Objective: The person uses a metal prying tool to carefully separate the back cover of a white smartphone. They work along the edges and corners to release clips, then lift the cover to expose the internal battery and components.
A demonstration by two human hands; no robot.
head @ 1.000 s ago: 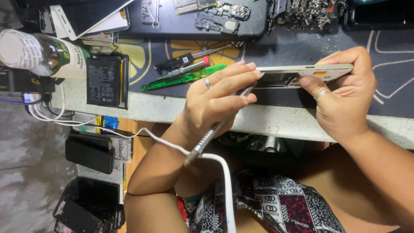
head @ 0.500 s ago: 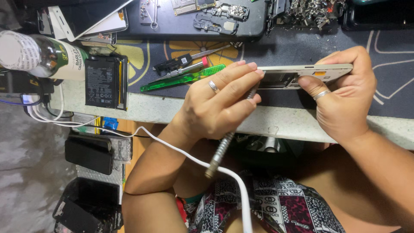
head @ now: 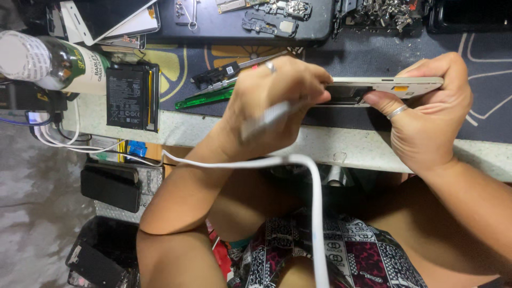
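pale stone worktop (head: 341,146) with a dark patterned mat (head: 480,53) fills the view, a black battery (head: 132,96) lying at nine o'clock. right hand (head: 426,114) pinches a slim phone frame (head: 386,85) held edge-on, its long axis running three to nine o'clock. left hand (head: 277,104), at the frame's nine o'clock end, closes around a blurred white corded tool (head: 266,120) aimed into it.

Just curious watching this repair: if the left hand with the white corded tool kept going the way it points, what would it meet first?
Probably the pale, thin opened phone body: the left hand aims its white corded tool at the dark open end, which the right hand steadies. Contact is hidden.
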